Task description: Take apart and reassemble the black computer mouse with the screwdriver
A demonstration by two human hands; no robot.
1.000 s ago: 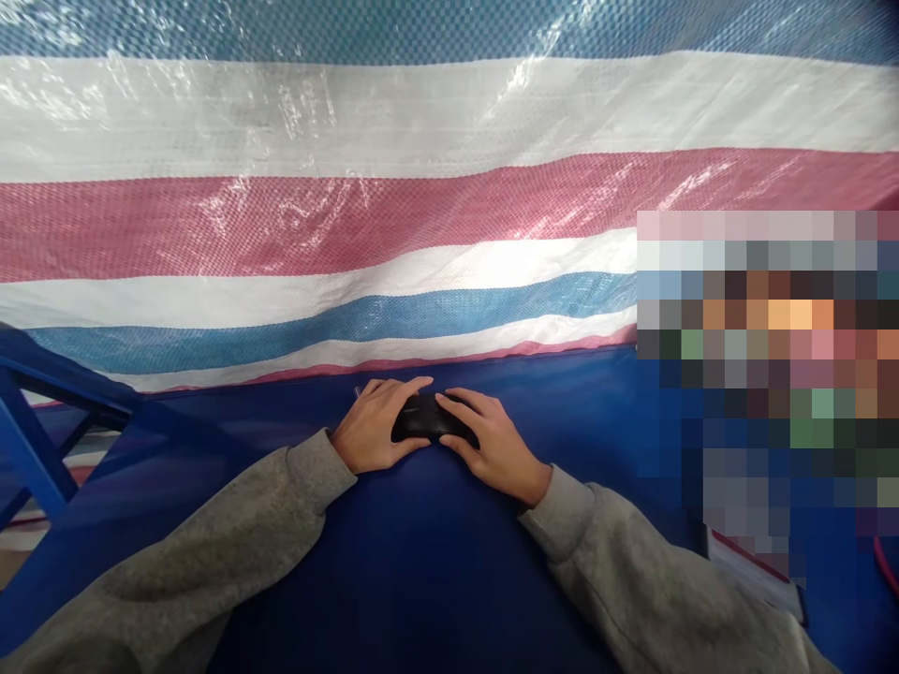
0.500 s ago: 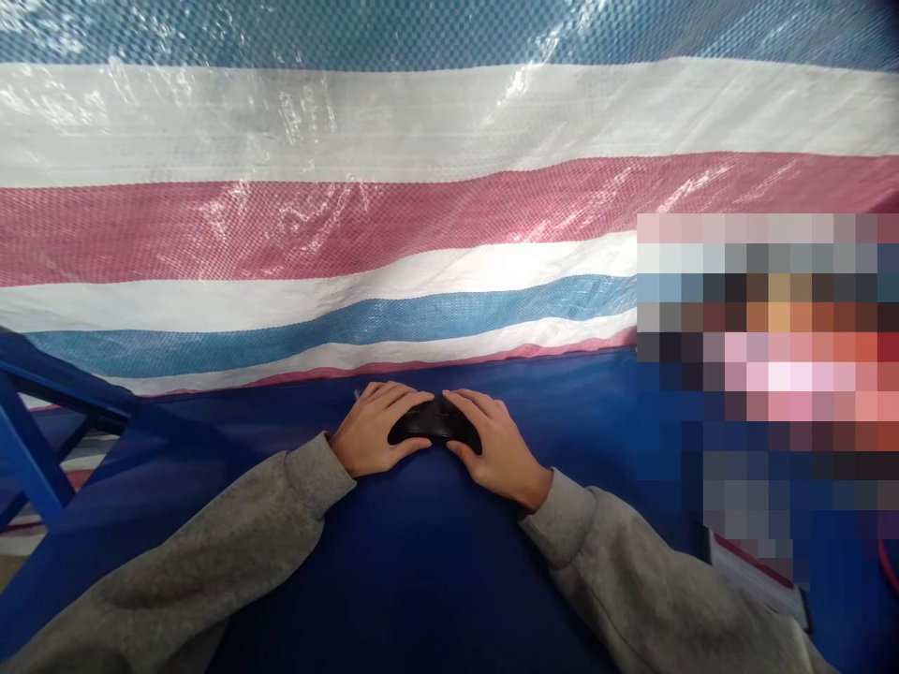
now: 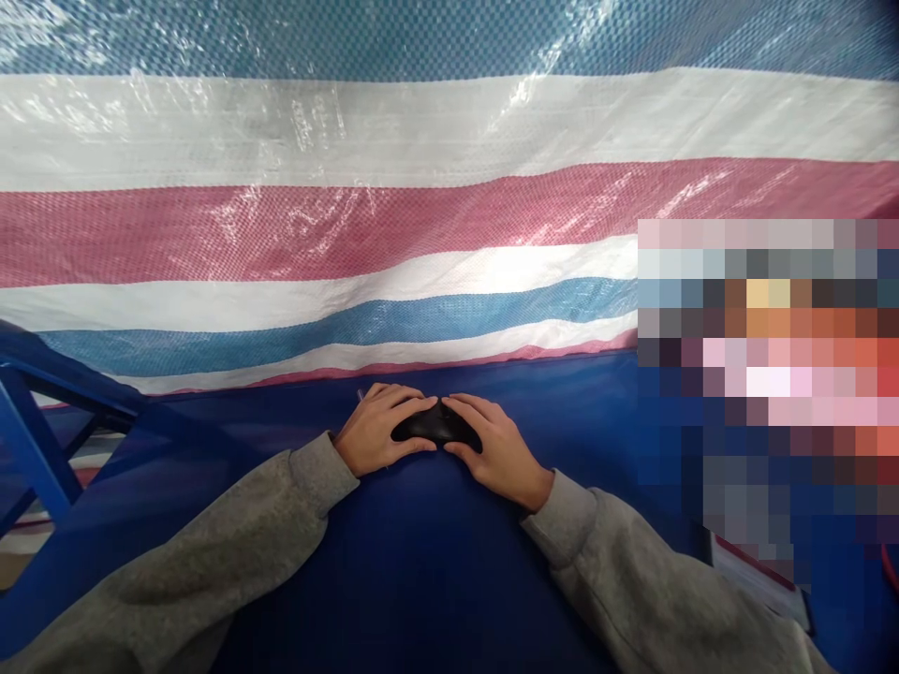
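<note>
A smooth black oblong object, rounded like a glasses case, lies at the far side of the blue tabletop. My left hand curls round its left end, thumb at the near side and fingers over the far side. Round the right end, my right hand grips in the same way. Both ends are hidden under my palms, and I cannot make out the object's exact kind. A thin, pale stick-like thing pokes out behind my left hand; most of it is covered.
A striped plastic sheet in blue, white and red hangs behind the table. Blue metal framing stands at the left. On the right, a pixelated patch hides the scene, with a flat pale item below it.
My left hand has shifted very slightly to the right along the black object. My right hand stays almost where it was, and the view has tilted a little.
</note>
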